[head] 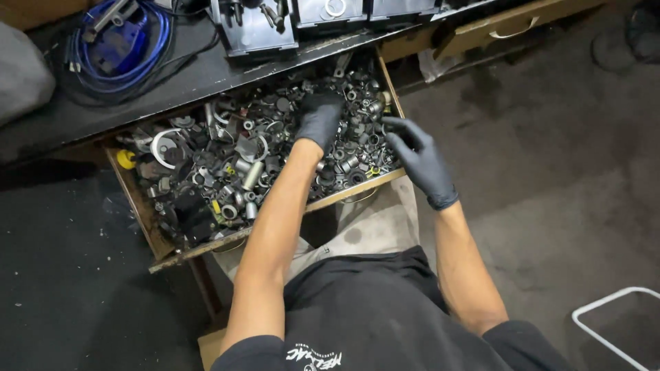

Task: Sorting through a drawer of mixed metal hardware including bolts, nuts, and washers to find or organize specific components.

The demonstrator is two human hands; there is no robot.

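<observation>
While the left hand presses curled fingers down into the metal parts filling the open wooden drawer, the right hand at the drawer's right corner pinches a small dark part under the black tabletop; what the left grips cannot be told

Floor: dark grey, stained, worn.
Workbench: black top, scuffed front edge, running across the upper left.
Side drawers: pale wood, metal pull handle, upper right.
White frame: tubular, at the lower right corner.
Light: dim, overhead.
</observation>
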